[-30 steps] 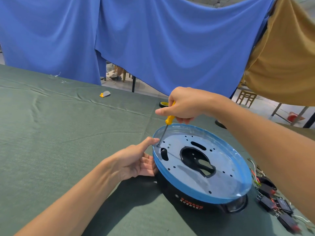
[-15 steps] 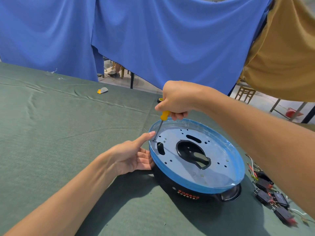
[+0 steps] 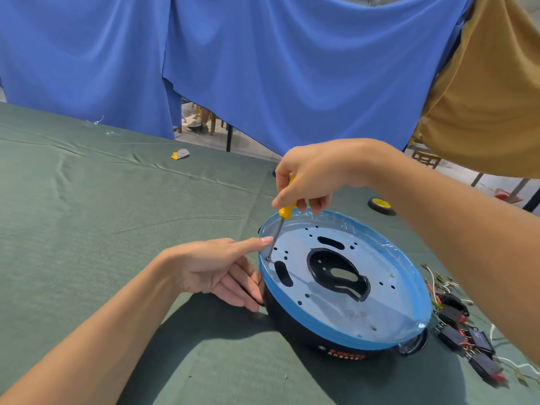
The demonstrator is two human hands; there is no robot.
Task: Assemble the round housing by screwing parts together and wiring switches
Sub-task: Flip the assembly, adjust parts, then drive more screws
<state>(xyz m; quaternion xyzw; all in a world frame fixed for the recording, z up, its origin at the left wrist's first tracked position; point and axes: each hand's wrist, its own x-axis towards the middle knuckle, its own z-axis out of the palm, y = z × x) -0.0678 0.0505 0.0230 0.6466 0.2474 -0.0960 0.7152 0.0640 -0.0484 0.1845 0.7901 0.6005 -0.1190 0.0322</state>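
Note:
The round housing (image 3: pixel 336 305) lies on the green cloth, black below, with a pale perforated plate and blue rim on top. My right hand (image 3: pixel 312 173) grips a yellow-handled screwdriver (image 3: pixel 285 213) from above; its tip stands on a screw (image 3: pixel 268 259) at the plate's left edge. My left hand (image 3: pixel 216 267) rests against the housing's left side, index finger stretched out and touching the screwdriver shaft. Black switches with wires (image 3: pixel 464 337) lie to the right of the housing.
The green-covered table (image 3: pixel 102 229) stretches left and forward. A small yellow and grey piece (image 3: pixel 180 154) lies far back. A black and yellow wheel (image 3: pixel 379 204) sits behind the housing. Blue and tan cloths hang beyond the table edge.
The view has shifted slightly. My left index finger has risen onto the screwdriver shaft, and my right hand has turned on the handle. The tip stays at the same screw.

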